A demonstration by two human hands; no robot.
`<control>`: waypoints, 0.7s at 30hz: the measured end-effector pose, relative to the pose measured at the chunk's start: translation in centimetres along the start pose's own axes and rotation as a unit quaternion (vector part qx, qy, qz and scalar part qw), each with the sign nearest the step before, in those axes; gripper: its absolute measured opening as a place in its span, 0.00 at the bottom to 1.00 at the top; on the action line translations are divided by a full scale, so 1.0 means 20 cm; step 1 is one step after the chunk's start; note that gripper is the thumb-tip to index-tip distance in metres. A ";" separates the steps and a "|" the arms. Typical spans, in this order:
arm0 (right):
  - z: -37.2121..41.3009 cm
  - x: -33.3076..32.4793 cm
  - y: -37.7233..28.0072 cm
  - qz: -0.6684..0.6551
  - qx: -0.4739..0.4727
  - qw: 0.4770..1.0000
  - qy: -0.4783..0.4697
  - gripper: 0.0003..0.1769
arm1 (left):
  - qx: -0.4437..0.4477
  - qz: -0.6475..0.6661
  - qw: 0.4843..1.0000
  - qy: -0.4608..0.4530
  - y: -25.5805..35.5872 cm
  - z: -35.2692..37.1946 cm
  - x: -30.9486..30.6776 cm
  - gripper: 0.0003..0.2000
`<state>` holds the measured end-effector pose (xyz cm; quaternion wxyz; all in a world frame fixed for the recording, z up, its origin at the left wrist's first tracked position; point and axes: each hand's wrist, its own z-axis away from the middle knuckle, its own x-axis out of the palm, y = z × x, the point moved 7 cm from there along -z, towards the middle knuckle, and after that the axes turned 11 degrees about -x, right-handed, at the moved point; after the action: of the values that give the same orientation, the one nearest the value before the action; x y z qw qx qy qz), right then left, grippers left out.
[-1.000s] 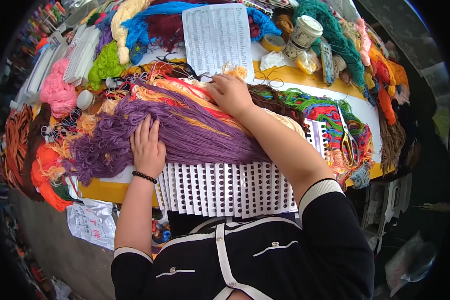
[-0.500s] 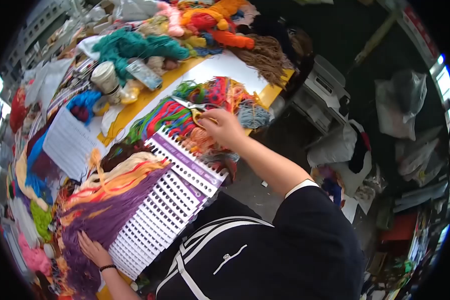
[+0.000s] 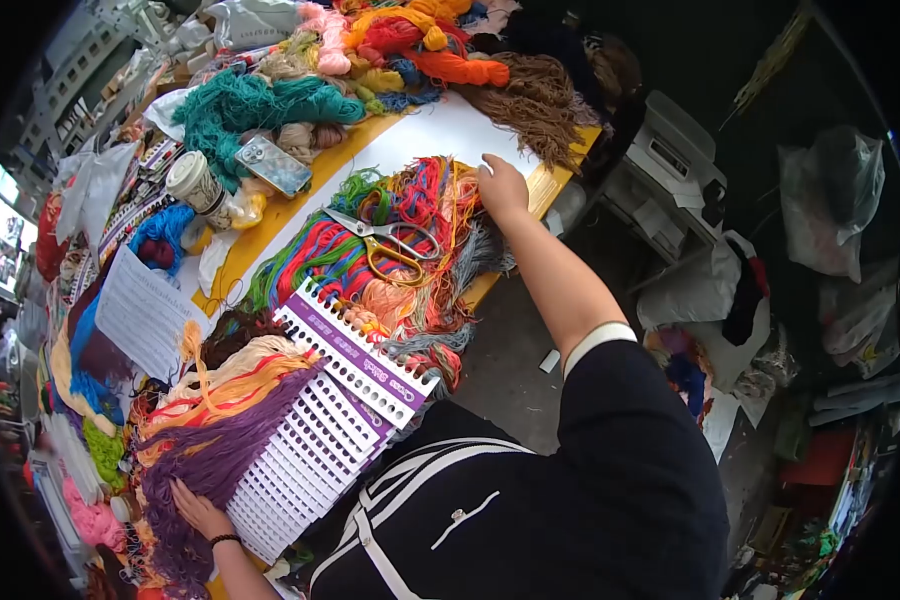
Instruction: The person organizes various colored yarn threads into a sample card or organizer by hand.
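Observation:
My left hand [image 3: 202,515] lies with its fingers flat on a hank of purple thread [image 3: 235,430], beside the orange and cream thread [image 3: 215,385]. My right hand [image 3: 504,190] is at the far right edge of a multicoloured bundle of thread [image 3: 320,240]. Its fingers are bent and somewhat apart, close against the orange strands; whether any strand sits between them is hidden. A pair of scissors [image 3: 382,241] with gold and silver handles rests on the bundle, blades partly apart. Overlapping white cards punched with holes [image 3: 315,445], with purple headers, lie between the hanks.
A printed sheet [image 3: 145,310] lies to the left. Behind are a paper cup [image 3: 192,182], a phone [image 3: 273,165], teal yarn [image 3: 250,105] and brown yarn [image 3: 520,110]. A grey machine [image 3: 660,165] stands beyond the table's right edge. Plastic bags [image 3: 830,190] are at far right.
My right hand has left the scissors and moved up and right to the bundle's edge. The scissors now lie wider apart, and the grey strands are pushed inward. My left hand stays on the purple thread.

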<state>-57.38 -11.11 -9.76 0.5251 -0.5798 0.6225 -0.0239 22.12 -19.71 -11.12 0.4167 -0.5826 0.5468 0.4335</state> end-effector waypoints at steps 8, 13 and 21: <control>-0.15 0.53 0.09 -0.286 0.251 0.836 -0.396 0.09 | -0.019 0.005 1.000 -0.017 -0.03 -0.01 0.04 0.27; -0.40 0.15 -0.16 -0.454 0.328 0.767 -0.314 0.08 | -0.036 -0.006 0.998 -0.051 -0.01 -0.02 0.02 0.27; -0.79 -0.44 -0.83 -0.684 0.009 0.728 -0.050 0.12 | -0.040 0.005 0.997 -0.071 -0.01 -0.03 0.03 0.26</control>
<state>-58.53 -19.10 13.47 0.4021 -0.8440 0.0300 -0.3536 22.35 -20.48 -11.50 0.4289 -0.5639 0.5007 0.4974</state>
